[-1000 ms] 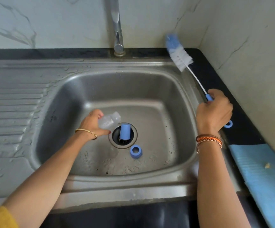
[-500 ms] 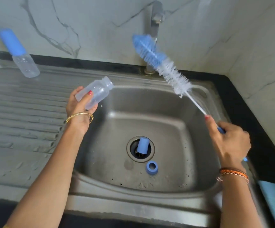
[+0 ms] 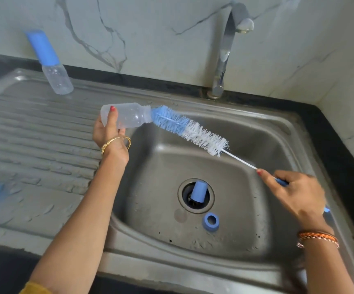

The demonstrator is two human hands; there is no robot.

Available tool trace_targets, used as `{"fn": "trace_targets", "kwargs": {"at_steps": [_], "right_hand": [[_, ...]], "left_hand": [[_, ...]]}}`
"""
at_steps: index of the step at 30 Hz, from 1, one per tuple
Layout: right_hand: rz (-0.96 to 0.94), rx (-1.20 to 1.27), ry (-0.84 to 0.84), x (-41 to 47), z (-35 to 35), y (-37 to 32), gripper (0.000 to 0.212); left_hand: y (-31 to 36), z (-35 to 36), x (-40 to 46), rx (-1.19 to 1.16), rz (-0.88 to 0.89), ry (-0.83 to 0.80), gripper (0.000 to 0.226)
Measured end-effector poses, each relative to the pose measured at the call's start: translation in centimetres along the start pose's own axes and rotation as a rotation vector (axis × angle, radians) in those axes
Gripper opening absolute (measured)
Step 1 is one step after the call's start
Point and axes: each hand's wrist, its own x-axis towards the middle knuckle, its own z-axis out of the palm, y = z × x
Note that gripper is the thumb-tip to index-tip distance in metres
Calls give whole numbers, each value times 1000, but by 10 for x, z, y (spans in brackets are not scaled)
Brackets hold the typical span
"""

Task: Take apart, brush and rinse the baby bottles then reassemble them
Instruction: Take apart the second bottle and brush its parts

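- Left hand (image 3: 110, 132) grips the open bottle (image 3: 125, 115) near its base, fingers and thumb wrapped round it; the bottle lies nearly level above the left rim of the sink (image 3: 282, 132), its mouth pointing right.
- Right hand (image 3: 299, 194) pinches the bottle brush (image 3: 191, 129) by its blue handle, forefinger stretched along the wire stem.
- The brush slants up and to the left; its blue bristle tip is at the bottle's mouth, touching the neck. Whether the tip is already inside cannot be told. The white bristles and bare stem hang over the basin.
- Blue cap (image 3: 198, 191) stands tilted in the drain opening at the basin's centre.
- Blue screw ring (image 3: 210, 221) lies flat on the basin floor, just in front of the drain and to its right.
- A faint round clear piece sits on the basin floor to the left of the ring; too indistinct to identify.
- Second bottle (image 3: 55, 71), still capped in blue, stands on the ribbed draining board (image 3: 34, 134) at far left, near the wall.
- Tap (image 3: 225, 56) rises behind the basin; no water visible from the spout.
- Gold bangle (image 3: 116, 142) on the left wrist, orange woven band (image 3: 318, 237) on the right.
- Black table (image 3: 341, 145) edges the sink on the right.
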Motion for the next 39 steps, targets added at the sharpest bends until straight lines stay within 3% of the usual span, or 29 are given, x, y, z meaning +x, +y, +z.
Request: {"fn": "trace_targets", "kwargs": {"at_steps": [6, 10, 16, 18, 21, 23, 25, 29, 32, 34, 37, 39], "right_hand": [[-138, -20, 32, 1, 3, 0, 56], [-182, -97, 55, -2, 8, -3, 56], [-295, -46, 98, -8, 20, -32, 57], [-134, 79, -72, -4, 22, -39, 59], [268, 607, -700, 2, 19, -53, 55], [349, 648, -918, 0, 22, -58, 55], [268, 625, -846, -2, 26, -61, 53], [-29, 414, -377, 1, 33, -52, 20], [-274, 128, 118, 4, 36, -38, 26], [-375, 57, 289, 7, 38, -33, 30], [-353, 60, 350, -1, 34, -43, 28], [-152, 135, 112, -2, 25, -52, 28]], "left_hand": [[-2, 4, 1, 4, -157, 15, 8], [-3, 4, -2, 129, -105, -99, 13], [-2, 1, -5, 175, -162, -305, 57], [1, 1, -4, 133, -152, -323, 52], [6, 0, -5, -4, -193, -360, 62], [4, -5, -5, -191, -281, -377, 63], [3, -8, -3, -226, -295, -377, 57], [4, -11, 3, -206, -221, -322, 46], [2, -13, 4, -160, -195, -287, 30], [0, -10, 2, -153, -204, -279, 25], [-3, -6, -6, -67, -245, -278, 26], [-2, -5, -10, -60, -274, -315, 41]]}}
